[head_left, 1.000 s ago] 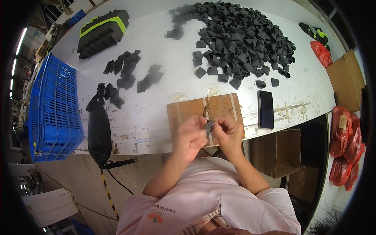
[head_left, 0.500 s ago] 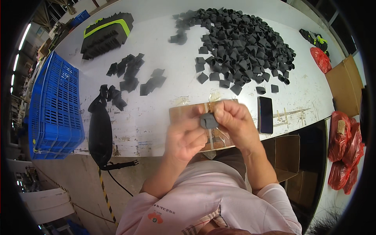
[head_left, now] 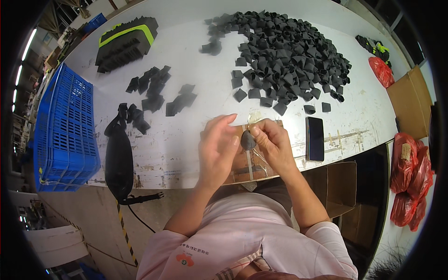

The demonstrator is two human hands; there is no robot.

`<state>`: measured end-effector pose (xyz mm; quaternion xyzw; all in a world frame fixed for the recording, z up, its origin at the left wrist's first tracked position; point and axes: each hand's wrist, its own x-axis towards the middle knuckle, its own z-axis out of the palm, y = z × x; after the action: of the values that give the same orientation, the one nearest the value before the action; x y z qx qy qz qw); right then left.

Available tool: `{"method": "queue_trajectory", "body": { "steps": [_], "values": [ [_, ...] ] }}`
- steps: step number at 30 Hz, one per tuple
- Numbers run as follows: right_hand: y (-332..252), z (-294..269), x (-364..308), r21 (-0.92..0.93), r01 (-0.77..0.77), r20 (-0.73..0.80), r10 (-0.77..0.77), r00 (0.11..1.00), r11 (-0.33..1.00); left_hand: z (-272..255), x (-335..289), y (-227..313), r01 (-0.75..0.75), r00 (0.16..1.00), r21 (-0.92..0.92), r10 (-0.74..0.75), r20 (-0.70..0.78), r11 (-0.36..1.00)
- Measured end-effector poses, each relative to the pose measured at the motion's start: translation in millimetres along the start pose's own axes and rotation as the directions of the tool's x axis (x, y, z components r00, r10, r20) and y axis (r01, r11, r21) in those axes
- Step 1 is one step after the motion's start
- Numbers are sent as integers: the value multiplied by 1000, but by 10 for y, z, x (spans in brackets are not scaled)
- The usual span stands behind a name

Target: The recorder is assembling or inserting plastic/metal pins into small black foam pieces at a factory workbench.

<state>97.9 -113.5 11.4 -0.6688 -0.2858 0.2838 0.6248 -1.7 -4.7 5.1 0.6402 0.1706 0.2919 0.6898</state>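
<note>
The person's right hand [head_left: 276, 145] is pinching a small dark grey piece [head_left: 249, 141] between thumb and forefinger, over the taped brown cardboard [head_left: 239, 171] at the white table's [head_left: 200, 77] near edge. Left hand [head_left: 217, 148] is standing open just left of the piece, a bit blurred; I can't tell whether its thumb is touching. A heap of similar pieces [head_left: 289, 60] is lying beyond, a phone [head_left: 315, 139] is lying right, a blue crate [head_left: 65, 135] is standing far left.
</note>
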Motion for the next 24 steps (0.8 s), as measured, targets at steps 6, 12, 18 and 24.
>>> {"method": "queue_trajectory", "body": {
  "steps": [6, 12, 18, 24],
  "values": [
    [-8, 43, -165, -496, 458, -86, -566, 820, 738, -9, 69, 122, -359, 920, 261, 292, 263, 896],
    [-78, 73, -132, -623, 524, -30, -688, 726, 580, -22, 73, 3, -306, 940, 140, 276, 200, 942],
    [84, 66, -57, -583, 584, 23, -708, 706, 564, 24, 85, 107, -380, 916, 247, 325, 236, 891],
    [-94, 134, -119, -446, 535, -39, -613, 789, 717, 47, 30, -42, -282, 959, 118, 282, 17, 952]
  ]
}}
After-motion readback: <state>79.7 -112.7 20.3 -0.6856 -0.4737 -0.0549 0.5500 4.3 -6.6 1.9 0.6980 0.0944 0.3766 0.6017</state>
